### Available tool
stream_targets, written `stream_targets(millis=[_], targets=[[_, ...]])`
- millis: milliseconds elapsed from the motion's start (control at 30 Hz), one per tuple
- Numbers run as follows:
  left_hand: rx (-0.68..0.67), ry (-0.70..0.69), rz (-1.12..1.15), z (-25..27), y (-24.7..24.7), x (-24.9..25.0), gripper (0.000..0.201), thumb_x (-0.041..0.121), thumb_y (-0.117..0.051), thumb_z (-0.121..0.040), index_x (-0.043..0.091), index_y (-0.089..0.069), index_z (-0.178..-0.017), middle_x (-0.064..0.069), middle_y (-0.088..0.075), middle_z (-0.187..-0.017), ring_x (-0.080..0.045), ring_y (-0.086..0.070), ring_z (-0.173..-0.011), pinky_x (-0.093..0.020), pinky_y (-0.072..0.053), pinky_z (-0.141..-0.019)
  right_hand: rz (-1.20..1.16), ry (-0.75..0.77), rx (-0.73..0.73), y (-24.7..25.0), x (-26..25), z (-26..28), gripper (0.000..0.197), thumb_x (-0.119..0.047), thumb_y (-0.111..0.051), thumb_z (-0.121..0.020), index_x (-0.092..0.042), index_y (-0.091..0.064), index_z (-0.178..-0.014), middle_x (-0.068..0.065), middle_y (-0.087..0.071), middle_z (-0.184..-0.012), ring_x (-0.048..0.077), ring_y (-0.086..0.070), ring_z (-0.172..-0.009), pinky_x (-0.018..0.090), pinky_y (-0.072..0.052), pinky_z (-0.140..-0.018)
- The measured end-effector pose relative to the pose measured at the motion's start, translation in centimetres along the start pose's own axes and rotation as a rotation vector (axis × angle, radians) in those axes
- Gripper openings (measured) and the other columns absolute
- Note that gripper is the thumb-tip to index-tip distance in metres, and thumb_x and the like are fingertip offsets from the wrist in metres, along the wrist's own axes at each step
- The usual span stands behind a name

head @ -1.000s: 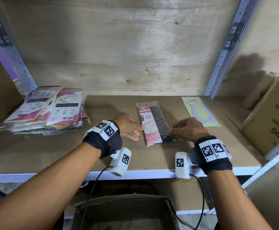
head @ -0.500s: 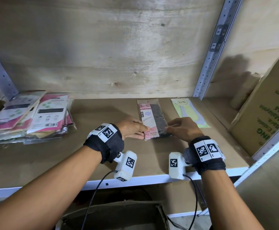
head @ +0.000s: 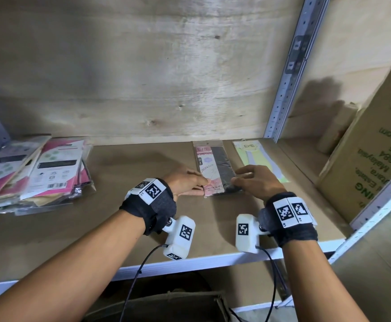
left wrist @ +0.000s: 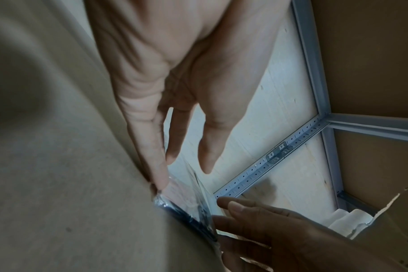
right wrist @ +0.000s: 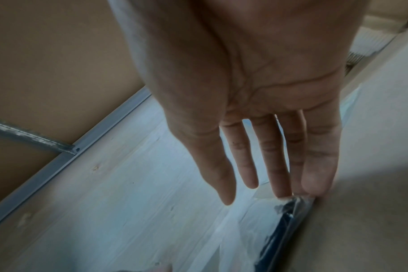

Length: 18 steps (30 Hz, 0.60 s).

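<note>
Two hands rest on the shelf [head: 120, 173], the left hand [head: 185, 182] and the right hand [head: 257, 182], one at each near corner of a pink-and-black packet [head: 215, 163]. Two packets lie singly at mid-shelf: that one and a yellow packet [head: 257, 156] just to its right, not touching it. One heap [head: 34, 168] of more packets sits well apart at the left end, too overlapped to count.

The pink-and-black packet lies flat between the hands, its length running towards the back wall. The left hand's fingers are straight and close together, with one fingertip [left wrist: 161, 176] on the packet's near left edge. The right hand's fingers are straight and slightly spread, and the two fingertips [right wrist: 314, 184] nearest the shelf touch the near right corner.

The packet is a clear sleeve holding a pink card and something dark. One carton [head: 371, 163] stands to the right. One box [head: 166, 305] sits under the shelf, and I cannot tell what is in it.
</note>
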<state>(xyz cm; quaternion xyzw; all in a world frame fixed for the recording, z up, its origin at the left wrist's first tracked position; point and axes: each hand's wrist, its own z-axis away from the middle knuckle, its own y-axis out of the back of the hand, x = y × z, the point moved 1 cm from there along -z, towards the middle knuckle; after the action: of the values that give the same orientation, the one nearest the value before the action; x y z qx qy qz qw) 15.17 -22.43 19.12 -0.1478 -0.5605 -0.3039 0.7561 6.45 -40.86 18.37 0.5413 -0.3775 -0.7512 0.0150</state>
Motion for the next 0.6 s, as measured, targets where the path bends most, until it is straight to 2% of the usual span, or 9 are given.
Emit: stream_targets(millis=[67,167,233,333,467,600], targets=[[0.004,-0.001,0.005,-0.17,-0.13,-0.05,0.033,-0.001,-0.068,-0.088,-0.011,-0.062,-0.12,-0.022,-0.069,-0.117,-0.024,-0.068,-0.098,-0.031,-0.058,-0.087,-0.006,-0.005,-0.001,0.07,0.04,-0.1,0.038,-0.027,-0.076,-0.082,-0.017,-0.067,-0.117,0.002,-0.073,-0.107,0.021,-0.067,-0.102,0.038,-0.05,-0.101],[0.002,-0.005,0.015,-0.33,-0.26,-0.04,0.031,-0.002,-0.069,-0.088,-0.011,-0.063,-0.117,-0.022,-0.071,-0.113,-0.025,-0.07,-0.095,-0.028,-0.061,-0.078,-0.006,-0.016,0.0,0.22,0.23,-0.23,0.037,-0.028,-0.076,-0.082,-0.017,-0.067,-0.117,0.002,-0.073,-0.106,0.021,-0.067,-0.103,0.038,-0.05,-0.101],[0.001,-0.007,0.017,-0.43,-0.29,-0.04,0.03,-0.002,-0.069,-0.087,-0.011,-0.064,-0.116,-0.022,-0.071,-0.112,-0.024,-0.07,-0.093,-0.028,-0.061,-0.077,-0.017,-0.022,-0.006,0.33,0.38,-0.29,0.038,-0.027,-0.076,-0.083,-0.016,-0.067,-0.118,0.002,-0.073,-0.106,0.021,-0.067,-0.104,0.04,-0.05,-0.102],[0.01,-0.014,0.015,-0.64,-0.27,-0.14,0.031,-0.002,-0.07,-0.087,-0.01,-0.064,-0.116,-0.021,-0.072,-0.111,-0.023,-0.071,-0.09,-0.028,-0.061,-0.078,-0.041,-0.017,-0.019,0.43,0.42,-0.15,0.038,-0.025,-0.076,-0.083,-0.014,-0.066,-0.118,0.005,-0.072,-0.108,0.023,-0.067,-0.105,0.041,-0.05,-0.102],[0.022,-0.013,-0.003,-0.98,-0.18,-0.1,0.033,0.0,-0.071,-0.086,-0.009,-0.064,-0.117,-0.021,-0.072,-0.11,-0.025,-0.07,-0.094,-0.033,-0.058,-0.087,-0.052,-0.005,-0.016,0.71,0.37,0.16,0.037,-0.024,-0.075,-0.084,-0.014,-0.066,-0.119,0.006,-0.072,-0.108,0.022,-0.067,-0.103,0.041,-0.051,-0.1],[0.044,-0.017,0.007,-1.04,0.03,-0.15,0.035,-0.001,-0.072,-0.085,-0.009,-0.063,-0.118,-0.025,-0.069,-0.113,-0.027,-0.068,-0.094,-0.038,-0.057,-0.091,-0.044,0.017,0.03,1.0,0.31,0.51,0.033,-0.027,-0.074,-0.084,-0.018,-0.068,-0.115,-0.002,-0.073,-0.101,0.016,-0.068,-0.097,0.033,-0.053,-0.094]])
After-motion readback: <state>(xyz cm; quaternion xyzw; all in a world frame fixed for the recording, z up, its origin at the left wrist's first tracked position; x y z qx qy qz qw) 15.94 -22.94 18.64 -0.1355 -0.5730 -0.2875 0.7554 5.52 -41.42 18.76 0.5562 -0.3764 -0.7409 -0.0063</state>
